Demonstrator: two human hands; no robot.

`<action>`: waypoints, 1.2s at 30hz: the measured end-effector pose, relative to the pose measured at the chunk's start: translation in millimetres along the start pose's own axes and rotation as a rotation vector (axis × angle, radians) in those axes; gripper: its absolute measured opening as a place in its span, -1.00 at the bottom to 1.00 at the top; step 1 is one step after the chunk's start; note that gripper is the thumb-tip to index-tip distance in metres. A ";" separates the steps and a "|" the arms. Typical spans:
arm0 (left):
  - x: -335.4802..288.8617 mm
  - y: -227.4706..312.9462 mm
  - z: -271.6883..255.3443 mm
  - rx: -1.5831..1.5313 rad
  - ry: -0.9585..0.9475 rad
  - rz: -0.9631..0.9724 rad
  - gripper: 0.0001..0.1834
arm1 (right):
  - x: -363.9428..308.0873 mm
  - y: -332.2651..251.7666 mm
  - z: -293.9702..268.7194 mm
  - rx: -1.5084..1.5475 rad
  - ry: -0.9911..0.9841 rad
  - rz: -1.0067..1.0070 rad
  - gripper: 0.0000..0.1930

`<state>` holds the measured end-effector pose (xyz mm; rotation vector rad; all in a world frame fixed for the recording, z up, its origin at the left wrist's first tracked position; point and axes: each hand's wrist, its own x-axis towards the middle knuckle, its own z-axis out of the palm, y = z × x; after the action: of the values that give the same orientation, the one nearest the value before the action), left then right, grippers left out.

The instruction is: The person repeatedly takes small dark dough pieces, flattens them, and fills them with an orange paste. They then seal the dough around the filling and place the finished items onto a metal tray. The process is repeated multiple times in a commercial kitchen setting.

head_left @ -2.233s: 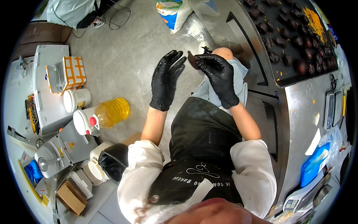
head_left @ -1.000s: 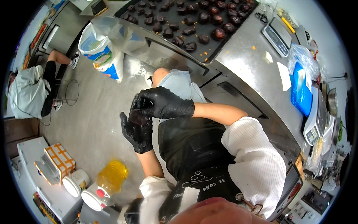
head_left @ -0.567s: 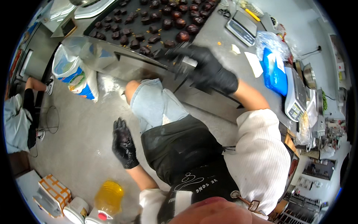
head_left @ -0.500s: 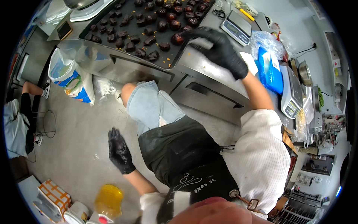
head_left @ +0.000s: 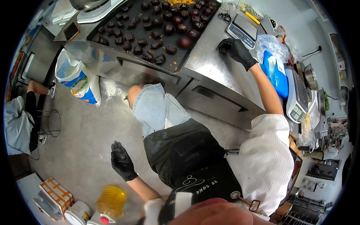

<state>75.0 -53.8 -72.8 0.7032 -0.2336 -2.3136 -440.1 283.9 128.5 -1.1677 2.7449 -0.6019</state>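
Observation:
My right hand (head_left: pixel 235 52), in a black glove, hovers over the steel worktop beside a small digital scale (head_left: pixel 243 32). Its fingers are loosely bent, and nothing shows in them. To its left lies a dark baking tray (head_left: pixel 112 41) bearing many dark brown, glossy pieces, some round, others small and blocky. One reddish-brown ball (head_left: pixel 185 42) near the tray's right edge is smeared by motion. Orange crumbs (head_left: pixel 180 3) are heaped at the tray's far side, with more scattered about. My left hand (head_left: pixel 122 161), also black-gloved, is held out over the floor, fingers stretched and holding nothing.
A phone (head_left: pixel 71 31) lies left of the tray. Blue packaging (head_left: pixel 275 73) and a larger scale (head_left: pixel 296 95) stand at right. An open sack (head_left: pixel 78 78) and a jug of yellow liquid (head_left: pixel 111 202) are on the left side. Another person (head_left: pixel 18 123) is at far left.
My right hand has drawn back rightward from the tray's edge, leaving the ball it was touching on the tray. My left hand has barely moved. The view has shifted slightly.

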 end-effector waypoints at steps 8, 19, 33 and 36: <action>-7.9 -13.8 6.2 0.000 0.001 -0.029 -0.45 | -16.9 12.6 -32.0 0.034 0.075 0.041 -0.79; 2.1 -25.7 24.2 0.036 -0.102 -0.090 -0.44 | -117.7 87.4 -59.7 -0.347 0.080 0.470 -0.09; 5.2 -44.0 53.8 0.104 -0.088 -0.102 -0.46 | -121.9 85.7 -81.2 0.170 -0.128 0.536 -0.40; 13.4 -46.2 53.1 0.110 -0.075 -0.098 -0.45 | -137.7 85.2 -92.6 0.014 0.048 0.447 -0.34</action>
<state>11.3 -30.1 -50.2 0.6962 -0.3711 -2.4379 -423.0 464.6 171.2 -0.5068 2.8925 -0.5918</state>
